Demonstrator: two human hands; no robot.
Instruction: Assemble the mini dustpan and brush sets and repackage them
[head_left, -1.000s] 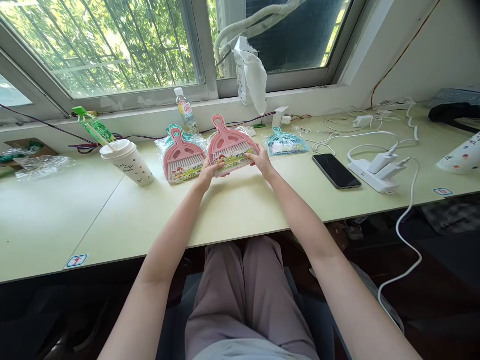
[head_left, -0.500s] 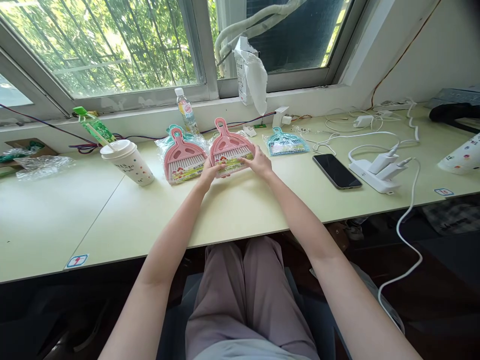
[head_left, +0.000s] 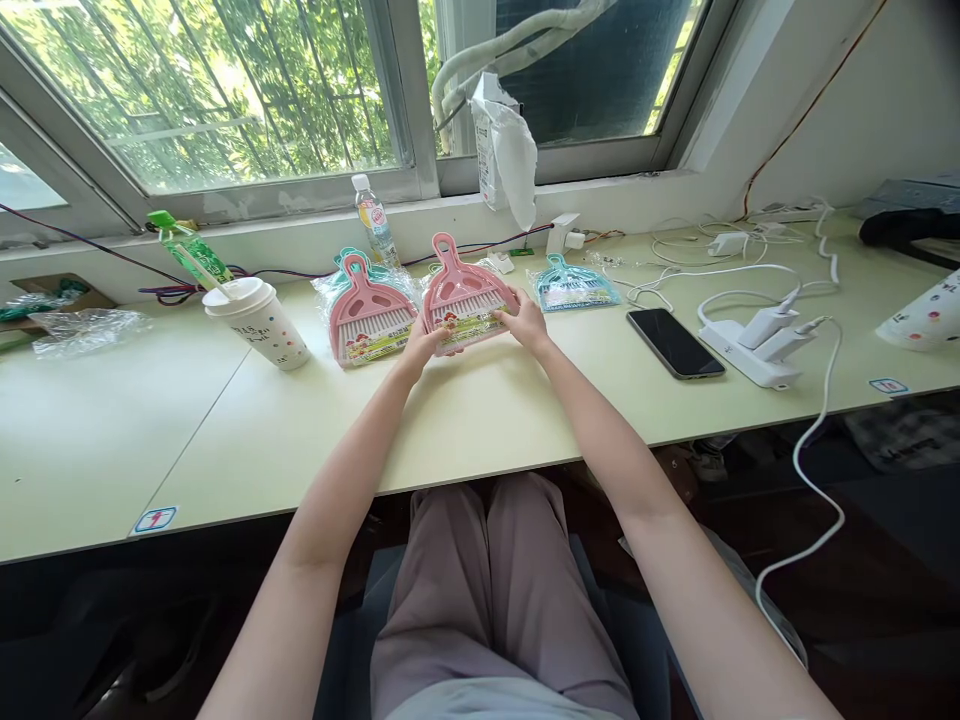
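Note:
Both my hands grip a pink dustpan and brush set (head_left: 466,285) with a printed label across its bristles. My left hand (head_left: 423,345) is closed on its lower left corner, and my right hand (head_left: 525,322) on its lower right side. Just left of it lies another wrapped pink dustpan set (head_left: 367,312), with a teal one partly hidden behind. To the right rests a blue dustpan set (head_left: 574,284) in clear plastic, touched by neither hand.
A lidded paper cup (head_left: 259,325) and a green-capped bottle (head_left: 191,250) stand at left. A clear bottle (head_left: 375,222) is by the window. At right lie a phone (head_left: 675,343) and a power strip (head_left: 750,350) with trailing white cables. Crumpled plastic (head_left: 86,332) sits far left.
The pink dustpan set in my hands has barely shifted, rising very slightly. Both hands keep their hold; the other things stay in place.

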